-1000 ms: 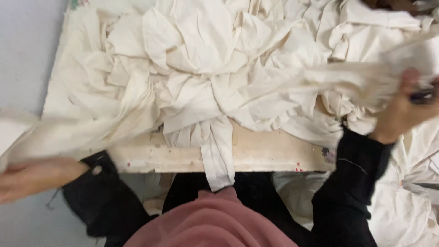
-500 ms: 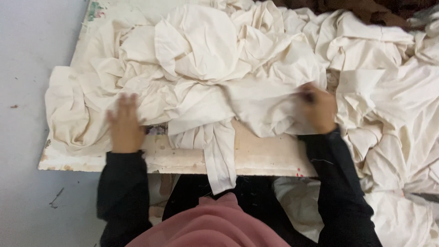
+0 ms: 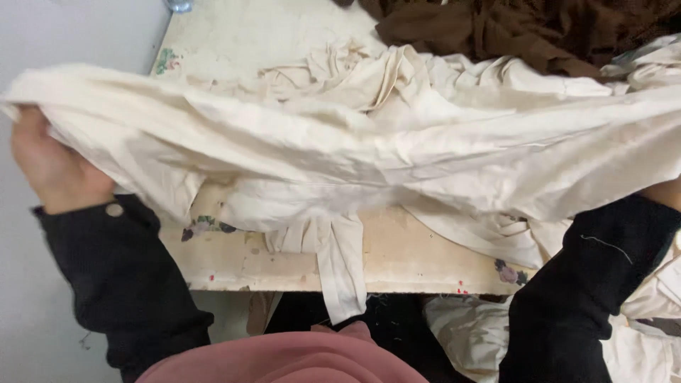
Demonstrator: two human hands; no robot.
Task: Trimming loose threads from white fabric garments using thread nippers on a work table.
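— Both hands have come up off the heap: half a second ago they lay flat on the pile, and now a long cream-coloured cotton cloth (image 3: 369,142) is stretched in the air between them.

— What has hold of it?

— Her left hand (image 3: 50,163) is closed round the cloth's left end, out past the left edge of the worn cream wooden table (image 3: 397,262). The right hand (image 3: 663,193) is almost wholly hidden behind the fabric; it probably grips the other end, but I cannot tell.

— And the rest?

— A crumpled heap of cream cloths (image 3: 397,71) stays on the table beneath, one strip hanging over the near edge. A dark brown garment (image 3: 511,28) lies at the far right corner.

— So one piece is separated out.

— Lifted clear and spread, yes.
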